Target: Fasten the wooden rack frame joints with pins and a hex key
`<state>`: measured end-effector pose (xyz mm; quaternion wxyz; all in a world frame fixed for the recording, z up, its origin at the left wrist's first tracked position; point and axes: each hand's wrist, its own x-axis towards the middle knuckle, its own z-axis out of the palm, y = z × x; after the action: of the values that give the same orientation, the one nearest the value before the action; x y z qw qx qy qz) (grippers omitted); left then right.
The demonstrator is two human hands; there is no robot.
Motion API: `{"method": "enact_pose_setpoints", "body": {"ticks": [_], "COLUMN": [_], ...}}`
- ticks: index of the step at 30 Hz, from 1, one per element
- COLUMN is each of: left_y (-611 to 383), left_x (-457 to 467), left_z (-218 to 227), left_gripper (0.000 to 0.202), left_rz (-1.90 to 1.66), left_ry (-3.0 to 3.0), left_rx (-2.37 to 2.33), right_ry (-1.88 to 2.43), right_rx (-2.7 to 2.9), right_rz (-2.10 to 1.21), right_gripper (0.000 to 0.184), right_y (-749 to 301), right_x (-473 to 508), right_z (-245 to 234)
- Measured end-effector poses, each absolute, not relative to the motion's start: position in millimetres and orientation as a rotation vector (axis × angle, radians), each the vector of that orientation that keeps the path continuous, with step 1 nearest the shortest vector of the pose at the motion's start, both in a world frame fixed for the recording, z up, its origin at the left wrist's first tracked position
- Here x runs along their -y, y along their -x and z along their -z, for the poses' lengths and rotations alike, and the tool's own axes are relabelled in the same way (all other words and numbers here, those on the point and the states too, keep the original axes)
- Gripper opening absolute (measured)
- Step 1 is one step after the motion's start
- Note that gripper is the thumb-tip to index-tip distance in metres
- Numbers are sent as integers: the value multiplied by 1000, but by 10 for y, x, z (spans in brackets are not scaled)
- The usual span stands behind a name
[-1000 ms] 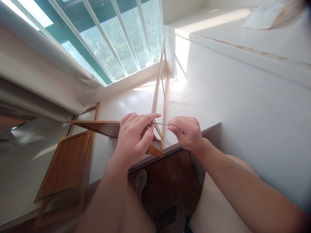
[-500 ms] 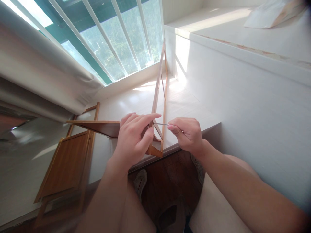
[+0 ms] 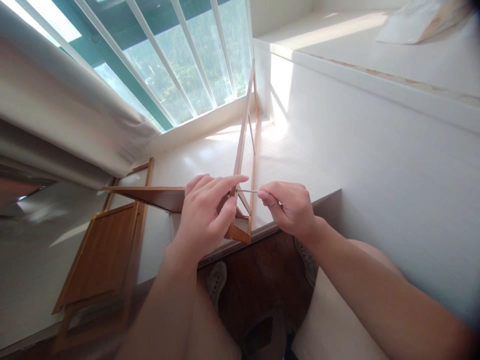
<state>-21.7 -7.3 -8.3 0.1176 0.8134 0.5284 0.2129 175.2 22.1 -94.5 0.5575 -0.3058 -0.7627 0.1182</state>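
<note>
My left hand [image 3: 204,217] grips the corner where a wooden shelf board [image 3: 153,196] meets a slim wooden side frame [image 3: 243,135]. Its index finger stretches out past the frame, and the thumb presses lower down. In my closed right hand [image 3: 290,207] is a thin metal hex key [image 3: 247,191]. The key's far tip sits at a small fastener hole in the frame's upright, right beside my left index finger. Its other end is mostly hidden in my right fingers.
Another wooden panel with a frame [image 3: 103,255] lies to the left on the white ledge [image 3: 296,175]. A barred window [image 3: 176,55] and a curtain [image 3: 71,100] stand behind. A white wall [image 3: 367,125] rises on the right. Below are shoes [image 3: 217,282] on the dark floor [image 3: 262,265].
My right hand has shifted very slightly around the hex key, which stays at the same spot on the frame. The left hand and wooden parts look unmoved.
</note>
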Motion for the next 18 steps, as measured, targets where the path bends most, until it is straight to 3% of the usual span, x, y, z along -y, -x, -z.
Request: {"method": "enact_pose_setpoints", "body": {"ticks": [11,18], "left_y": [225,226], "left_x": [76,78], "left_z": [89,92], "left_gripper": [40,40], "left_rz": [-643,-649], "left_ry": [-2387,-2406], "left_rx": [-1542,-1527], "right_ry": [614,634], "right_rx": [1851,1821], "right_rz": [-320,-300], "right_gripper": [16,20], "right_y": [-1790,-1767], "right_x": [-274,-275], "right_z": [998,988]}}
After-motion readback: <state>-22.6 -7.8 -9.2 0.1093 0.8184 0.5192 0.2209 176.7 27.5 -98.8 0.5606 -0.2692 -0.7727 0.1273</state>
